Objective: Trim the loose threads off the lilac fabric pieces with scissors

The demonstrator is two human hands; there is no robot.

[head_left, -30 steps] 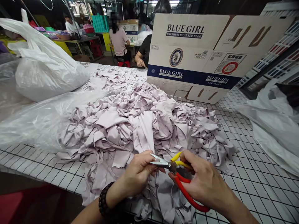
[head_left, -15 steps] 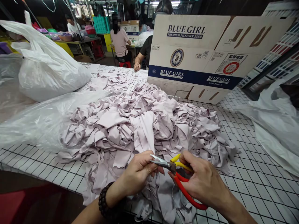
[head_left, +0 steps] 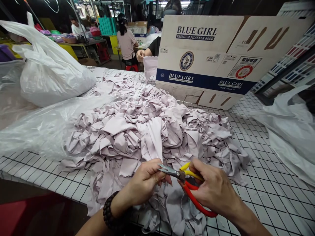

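In front of me lies a large heap of pale pinkish-grey fabric pieces (head_left: 118, 141). My left hand (head_left: 145, 178), with a dark beaded bracelet (head_left: 110, 209) on the wrist, is pinched closed at the lower end of a smooth fabric piece (head_left: 152, 139) that runs up over the heap. My right hand (head_left: 214, 190) is wrapped round a pair of scissors (head_left: 180, 175) with one yellow and one red handle. The scissors' blades point left, nearly together, and lie right at my left fingertips. What sits between the blades is too small to make out.
A white Blue Girl beer carton (head_left: 197, 52) stands behind the heap. White plastic bags (head_left: 54, 75) and clear plastic (head_left: 49, 127) lie left, another bag (head_left: 290, 127) right. A grid-patterned tabletop (head_left: 265, 196) bears everything. Across it, a person's hand (head_left: 140, 55) holds fabric.
The scissors' blades have come closer together, and the red handle has shifted slightly inward. Across the table, the other person's hand has lifted and now holds up a fabric piece.
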